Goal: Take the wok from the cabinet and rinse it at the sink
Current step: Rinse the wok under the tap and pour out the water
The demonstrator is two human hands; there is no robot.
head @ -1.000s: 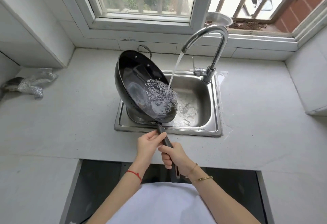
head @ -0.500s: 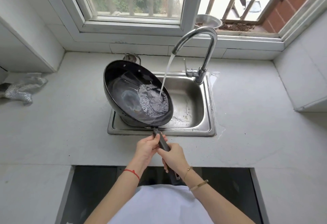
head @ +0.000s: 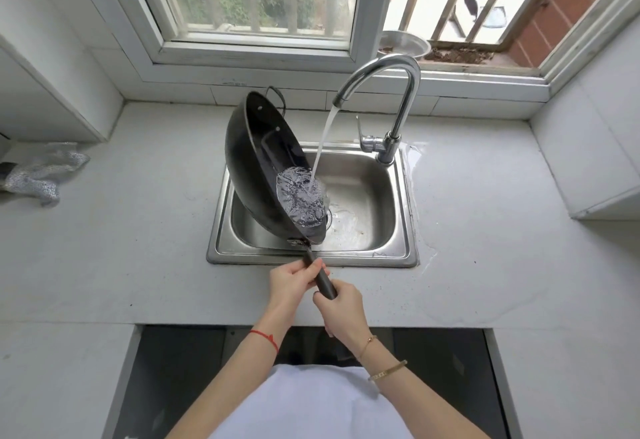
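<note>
A black wok (head: 258, 158) is held steeply on edge over the left half of the steel sink (head: 398, 258), its inside facing right. Water runs from the chrome faucet (head: 398, 92) onto the wok's lower inner wall and spills off its low rim into the basin. My left hand (head: 292, 282) grips the long dark handle close to the wok. My right hand (head: 343, 310) grips the same handle just behind it, nearer my body. The handle's end is hidden under my right hand.
A grey countertop (head: 121, 248) surrounds the sink, with a puddle on it to the right of the basin. A crumpled silvery cloth (head: 41, 175) lies at the far left. A metal bowl (head: 405, 43) stands on the window ledge behind the faucet. The cabinet opening (head: 173, 386) below is dark.
The wok has tipped from a fairly flat tilt to nearly on edge, and the water inside now pours off its low rim. Both hands stay on the handle.
</note>
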